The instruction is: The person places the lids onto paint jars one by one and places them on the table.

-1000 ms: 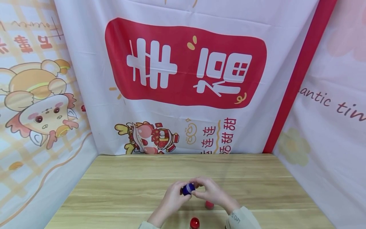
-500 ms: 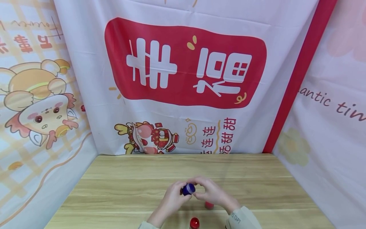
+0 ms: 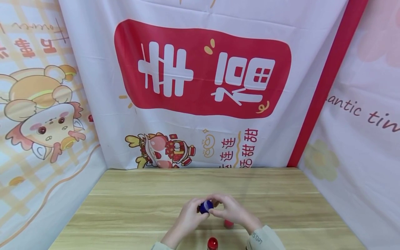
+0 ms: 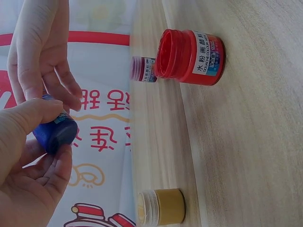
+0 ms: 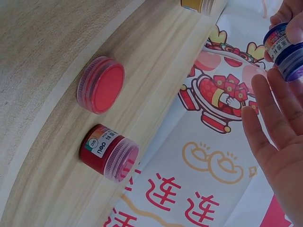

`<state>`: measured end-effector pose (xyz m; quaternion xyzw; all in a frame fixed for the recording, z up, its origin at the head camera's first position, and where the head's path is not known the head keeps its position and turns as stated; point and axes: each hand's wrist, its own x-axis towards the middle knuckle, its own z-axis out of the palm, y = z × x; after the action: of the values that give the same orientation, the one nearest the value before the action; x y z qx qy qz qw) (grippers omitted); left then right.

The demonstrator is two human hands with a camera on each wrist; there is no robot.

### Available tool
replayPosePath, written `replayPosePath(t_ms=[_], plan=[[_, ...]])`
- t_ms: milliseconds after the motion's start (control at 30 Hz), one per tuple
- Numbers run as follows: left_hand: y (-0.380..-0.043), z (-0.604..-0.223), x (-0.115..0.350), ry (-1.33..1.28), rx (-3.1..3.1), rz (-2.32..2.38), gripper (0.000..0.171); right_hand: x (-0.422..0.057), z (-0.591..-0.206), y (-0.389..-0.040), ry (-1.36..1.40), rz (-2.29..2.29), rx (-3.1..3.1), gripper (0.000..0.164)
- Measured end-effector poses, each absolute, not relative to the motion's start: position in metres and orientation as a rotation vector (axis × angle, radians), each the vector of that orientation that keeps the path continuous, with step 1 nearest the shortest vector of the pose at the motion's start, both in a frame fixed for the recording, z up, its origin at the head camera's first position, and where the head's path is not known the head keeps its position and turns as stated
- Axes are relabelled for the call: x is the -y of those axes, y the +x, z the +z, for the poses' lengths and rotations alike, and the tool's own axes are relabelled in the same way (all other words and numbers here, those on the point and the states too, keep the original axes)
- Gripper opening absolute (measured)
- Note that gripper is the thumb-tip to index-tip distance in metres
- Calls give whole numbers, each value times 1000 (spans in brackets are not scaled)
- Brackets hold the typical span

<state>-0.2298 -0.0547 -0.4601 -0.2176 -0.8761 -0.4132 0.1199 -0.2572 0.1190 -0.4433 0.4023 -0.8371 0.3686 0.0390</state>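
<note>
Blue jar (image 3: 205, 207): long axis tilted, lid (image 5: 290, 62) toward pinching right hand (image 3: 230, 208), left hand (image 3: 189, 212) gripping body (image 5: 278, 42).

1. A white printed cloth (image 3: 175, 123) forms the back wall, lightly creased, with a large red panel (image 3: 201, 73) bearing white Chinese characters (image 3: 169, 69) turned sideways.
2. Below the panel are a sideways cartoon (image 3: 160, 151) and smaller red characters (image 3: 228, 143).
3. The left cloth (image 3: 89, 178) has orange checks and an upside-down cartoon animal (image 3: 43, 114).
4. A red band (image 3: 328, 83) borders the right cloth (image 3: 353, 146), printed with brown English lettering (image 3: 356, 108) and a pale flower (image 3: 322, 160).
5. The light woodgrain tabletop (image 3: 143, 205) meets the back cloth.
6. Light is soft and diffuse.
</note>
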Motion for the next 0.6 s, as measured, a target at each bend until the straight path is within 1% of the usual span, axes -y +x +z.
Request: replayPosePath(t_ms=[233,400,600], plan=[[-229,-460,56,-620,2578,-1211,33,-122,-444,-257,1195,1057,2535,47],[-230,-461,57,-637,2560,-1212,30,-123,-443,-257,1289,1040,2482,44],[-230,-460,57,-648,2549,-1225,34,-122,-443,-257,1326,1071,2485,41]])
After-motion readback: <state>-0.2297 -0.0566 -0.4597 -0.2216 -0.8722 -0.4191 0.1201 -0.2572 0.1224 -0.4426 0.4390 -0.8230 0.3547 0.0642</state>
